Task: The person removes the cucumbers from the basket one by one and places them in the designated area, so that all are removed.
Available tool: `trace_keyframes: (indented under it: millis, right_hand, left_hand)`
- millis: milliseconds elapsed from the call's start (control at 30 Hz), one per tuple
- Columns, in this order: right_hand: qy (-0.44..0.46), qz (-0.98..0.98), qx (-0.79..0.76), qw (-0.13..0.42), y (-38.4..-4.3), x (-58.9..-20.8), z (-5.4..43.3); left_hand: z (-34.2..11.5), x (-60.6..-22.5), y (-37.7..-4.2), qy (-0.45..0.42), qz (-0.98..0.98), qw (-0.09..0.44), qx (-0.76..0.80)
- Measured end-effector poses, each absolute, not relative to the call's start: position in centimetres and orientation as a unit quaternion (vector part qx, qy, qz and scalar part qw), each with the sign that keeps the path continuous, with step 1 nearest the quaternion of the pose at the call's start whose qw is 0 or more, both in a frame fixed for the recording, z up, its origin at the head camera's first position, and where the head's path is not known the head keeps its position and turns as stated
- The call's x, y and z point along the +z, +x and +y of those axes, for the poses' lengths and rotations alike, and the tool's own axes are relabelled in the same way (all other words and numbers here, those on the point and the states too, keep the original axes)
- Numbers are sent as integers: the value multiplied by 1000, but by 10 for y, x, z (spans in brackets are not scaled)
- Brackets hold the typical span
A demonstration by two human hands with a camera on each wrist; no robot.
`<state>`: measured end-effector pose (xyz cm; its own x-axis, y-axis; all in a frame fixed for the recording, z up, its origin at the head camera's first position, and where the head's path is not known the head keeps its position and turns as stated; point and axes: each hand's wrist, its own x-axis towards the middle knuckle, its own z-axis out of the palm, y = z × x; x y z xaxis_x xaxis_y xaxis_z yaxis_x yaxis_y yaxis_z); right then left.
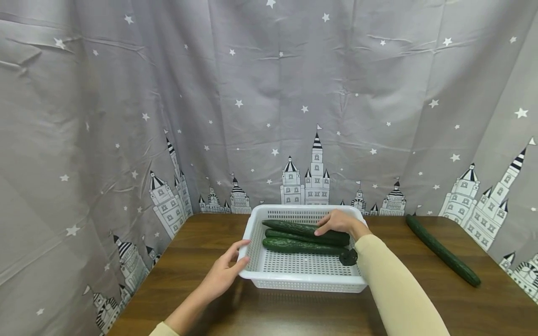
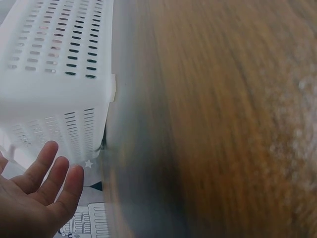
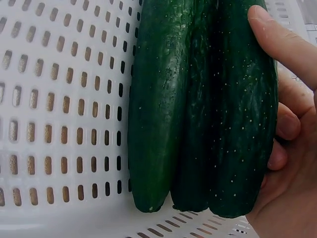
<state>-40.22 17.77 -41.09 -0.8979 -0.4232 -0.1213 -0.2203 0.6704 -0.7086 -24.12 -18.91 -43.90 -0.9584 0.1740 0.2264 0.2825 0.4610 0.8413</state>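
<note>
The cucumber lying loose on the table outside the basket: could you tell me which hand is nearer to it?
Right. The right hand rests on the cucumbers in the basket, on the loose cucumber's side. The left hand touches the basket's far left rim.

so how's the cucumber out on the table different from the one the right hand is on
The lone cucumber lies bare on the wooden table, right of the white basket, untouched; the far cucumber lies inside the basket beside two others, with the right hand curled on it. The lone one runs diagonally; the far one lies roughly crosswise. Both are long, dark green and whole.
</note>
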Motion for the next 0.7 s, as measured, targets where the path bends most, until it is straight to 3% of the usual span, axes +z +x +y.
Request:
trace_keyframes:
  millis: [700]
  right_hand:
    - [-160,900,-380,144,-398,-412,173]
  left_hand:
    - [-189,-438,-241,-131,-853,58,-502]
